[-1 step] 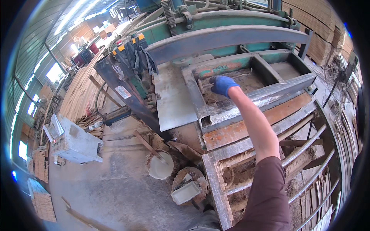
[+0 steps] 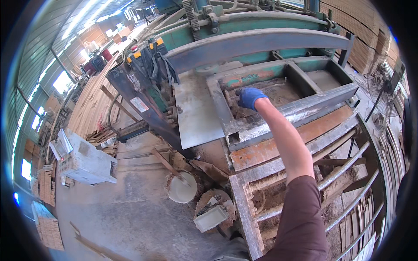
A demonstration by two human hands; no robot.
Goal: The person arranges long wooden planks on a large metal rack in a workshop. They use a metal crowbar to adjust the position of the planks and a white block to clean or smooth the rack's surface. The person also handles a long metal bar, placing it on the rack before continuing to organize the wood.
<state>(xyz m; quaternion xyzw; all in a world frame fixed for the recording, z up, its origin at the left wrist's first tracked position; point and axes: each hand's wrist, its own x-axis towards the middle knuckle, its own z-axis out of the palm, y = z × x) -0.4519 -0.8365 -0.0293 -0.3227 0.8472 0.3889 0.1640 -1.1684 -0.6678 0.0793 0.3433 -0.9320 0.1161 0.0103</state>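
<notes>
My right hand (image 2: 253, 98), in a blue glove, reaches into the left opening of a heavy metal frame (image 2: 274, 125). Its fingers are curled closed, and a small dark end shows beside them; what they hold, if anything, I cannot make out. Below the hand lies the dusty brown bed (image 2: 283, 92) inside the opening. A flat pale metal sheet (image 2: 197, 113) lies left of the frame. My left hand is out of view.
A slatted metal rack (image 2: 244, 209) stands in front of the frame. Left of it are a white bucket (image 2: 183, 188) with a wooden stick and a rectangular white tray (image 2: 210, 219). A grey control box (image 2: 89, 158) stands farther left, a fan (image 2: 384, 85) at right.
My right hand and forearm have shifted very slightly toward the left and nearer to me. Everything else stays in place.
</notes>
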